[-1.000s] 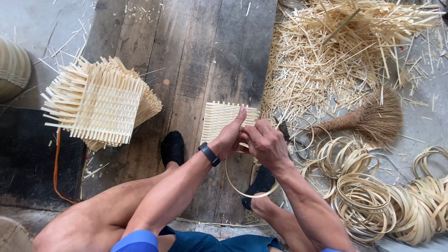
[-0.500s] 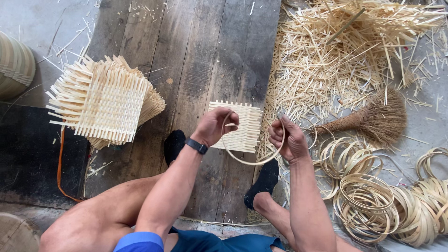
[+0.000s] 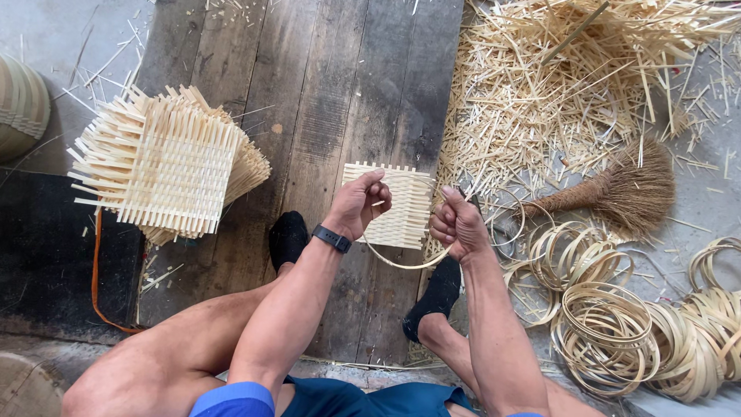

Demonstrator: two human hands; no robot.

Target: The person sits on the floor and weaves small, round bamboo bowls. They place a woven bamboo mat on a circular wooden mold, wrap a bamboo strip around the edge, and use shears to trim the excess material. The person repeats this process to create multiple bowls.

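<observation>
My left hand (image 3: 361, 204), with a black band on its wrist, and my right hand (image 3: 457, 224) both grip a thin bamboo ring (image 3: 405, 264). The ring curves down between them and stands around a small square woven bamboo mat (image 3: 401, 202). The mat lies on the dark wooden boards (image 3: 340, 100) just beyond my two black-socked feet. My fingers are curled tight on the ring at either side of the mat.
A stack of larger woven mats (image 3: 166, 166) lies at the left. Loose bamboo strips (image 3: 556, 85) are heaped at the upper right, with a small broom (image 3: 617, 189) below them. Several coiled bamboo rings (image 3: 617, 324) lie at the right. An orange cord (image 3: 96, 278) runs at the left.
My hands first pressed together on the mat. They then spread apart with the ring, and now hold it lower, around the mat.
</observation>
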